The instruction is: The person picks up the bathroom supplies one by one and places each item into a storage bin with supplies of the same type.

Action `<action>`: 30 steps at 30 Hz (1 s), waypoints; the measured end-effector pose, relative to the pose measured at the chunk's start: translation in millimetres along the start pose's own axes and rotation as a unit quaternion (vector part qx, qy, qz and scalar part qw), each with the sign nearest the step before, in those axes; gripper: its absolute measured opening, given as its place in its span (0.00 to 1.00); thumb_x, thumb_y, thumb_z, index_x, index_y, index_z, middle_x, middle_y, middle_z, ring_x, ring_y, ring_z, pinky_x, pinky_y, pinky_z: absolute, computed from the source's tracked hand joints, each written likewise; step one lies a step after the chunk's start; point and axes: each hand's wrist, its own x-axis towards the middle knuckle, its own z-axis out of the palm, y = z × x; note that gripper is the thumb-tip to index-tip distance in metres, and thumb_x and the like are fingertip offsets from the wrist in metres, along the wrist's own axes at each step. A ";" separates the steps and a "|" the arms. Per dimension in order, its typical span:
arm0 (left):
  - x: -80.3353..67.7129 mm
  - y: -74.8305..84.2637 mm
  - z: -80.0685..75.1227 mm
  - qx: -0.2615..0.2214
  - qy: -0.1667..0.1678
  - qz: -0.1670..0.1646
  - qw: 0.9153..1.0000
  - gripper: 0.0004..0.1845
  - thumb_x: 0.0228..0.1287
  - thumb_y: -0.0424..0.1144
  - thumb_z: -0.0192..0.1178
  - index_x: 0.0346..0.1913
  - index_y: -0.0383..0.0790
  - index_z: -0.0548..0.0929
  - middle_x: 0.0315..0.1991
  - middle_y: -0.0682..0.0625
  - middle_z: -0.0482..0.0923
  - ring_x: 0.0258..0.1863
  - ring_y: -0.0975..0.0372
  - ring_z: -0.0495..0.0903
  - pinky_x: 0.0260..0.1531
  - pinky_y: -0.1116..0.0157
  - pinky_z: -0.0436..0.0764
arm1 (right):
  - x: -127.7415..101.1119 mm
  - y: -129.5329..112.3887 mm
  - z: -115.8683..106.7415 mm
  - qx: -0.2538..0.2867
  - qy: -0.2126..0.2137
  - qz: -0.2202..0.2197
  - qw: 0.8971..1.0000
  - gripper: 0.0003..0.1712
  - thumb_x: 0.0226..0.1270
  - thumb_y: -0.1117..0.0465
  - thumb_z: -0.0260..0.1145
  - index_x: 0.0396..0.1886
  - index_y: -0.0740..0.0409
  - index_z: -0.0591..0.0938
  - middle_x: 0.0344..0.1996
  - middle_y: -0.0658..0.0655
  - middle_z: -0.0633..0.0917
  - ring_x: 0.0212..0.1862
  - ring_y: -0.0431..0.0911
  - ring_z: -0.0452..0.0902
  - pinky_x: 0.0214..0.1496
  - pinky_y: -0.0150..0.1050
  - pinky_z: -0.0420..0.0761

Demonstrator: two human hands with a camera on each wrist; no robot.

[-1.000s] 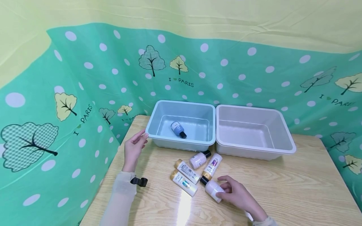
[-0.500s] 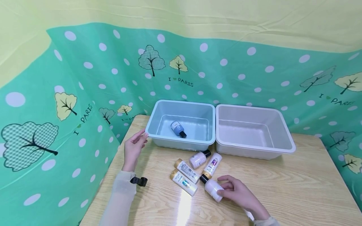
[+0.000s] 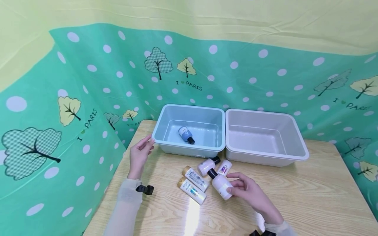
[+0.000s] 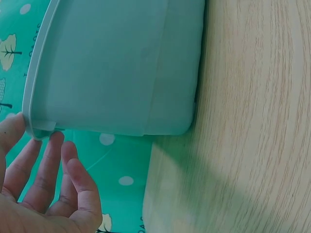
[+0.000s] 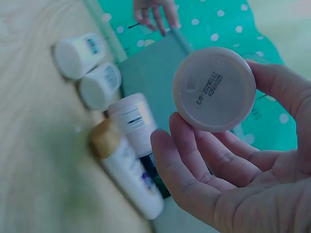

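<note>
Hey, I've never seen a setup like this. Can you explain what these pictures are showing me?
There's no machine here, just a person's left hand and right hand. The wide picture comes from a camera worn on the head; the two closer ones come from wrist cameras, each watching its own hand's work.

On the wooden table stand a blue bin and a grey bin, side by side. A blue bottle lies inside the blue one. In front lie three white bottles with gold caps and a pale pink bottle.

The left hand pinches the blue bin's rim. The right holds a second pink bottle, black-capped.
</note>
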 end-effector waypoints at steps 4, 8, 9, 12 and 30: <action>-0.1 -0.3 -0.5 -0.004 0.002 -0.001 1.000 0.26 0.61 0.55 0.70 0.60 0.50 0.85 0.43 0.51 0.87 0.45 0.50 0.85 0.44 0.60 0.85 | 3.7 -15.8 -3.6 0.010 -0.004 -0.034 0.999 0.30 0.68 0.69 0.67 0.64 0.76 0.67 0.45 0.70 0.82 0.44 0.47 0.83 0.46 0.48 0.86; 0.1 -0.4 0.3 -0.005 -0.001 0.003 1.000 0.26 0.62 0.55 0.70 0.60 0.49 0.85 0.44 0.50 0.87 0.41 0.56 0.85 0.42 0.61 0.85 | 11.7 -32.5 -9.0 0.014 -0.003 -0.070 0.997 0.29 0.68 0.71 0.66 0.64 0.77 0.66 0.47 0.73 0.81 0.46 0.48 0.84 0.46 0.44 0.86; 0.2 -0.6 0.5 -0.004 -0.002 0.004 1.000 0.26 0.62 0.55 0.70 0.60 0.49 0.84 0.44 0.49 0.87 0.41 0.57 0.85 0.43 0.60 0.85 | 14.5 -37.1 -10.7 0.011 -0.003 -0.078 0.997 0.28 0.68 0.72 0.65 0.64 0.77 0.66 0.47 0.74 0.81 0.46 0.48 0.84 0.46 0.43 0.86; 0.8 -2.2 0.2 -0.004 -0.001 0.006 1.000 0.27 0.61 0.56 0.70 0.60 0.48 0.84 0.44 0.49 0.87 0.43 0.53 0.85 0.44 0.58 0.85 | 23.4 -54.5 -15.0 -0.004 0.003 -0.091 0.996 0.28 0.68 0.72 0.66 0.64 0.77 0.67 0.47 0.74 0.81 0.46 0.49 0.84 0.46 0.44 0.86; 1.8 -2.9 -0.1 -0.005 -0.003 0.004 1.000 0.28 0.61 0.56 0.69 0.61 0.46 0.84 0.44 0.49 0.87 0.39 0.60 0.85 0.43 0.61 0.85 | 117.2 -144.8 -35.2 -0.012 0.016 -0.047 0.999 0.29 0.70 0.63 0.68 0.66 0.67 0.69 0.52 0.70 0.81 0.47 0.53 0.83 0.52 0.53 0.83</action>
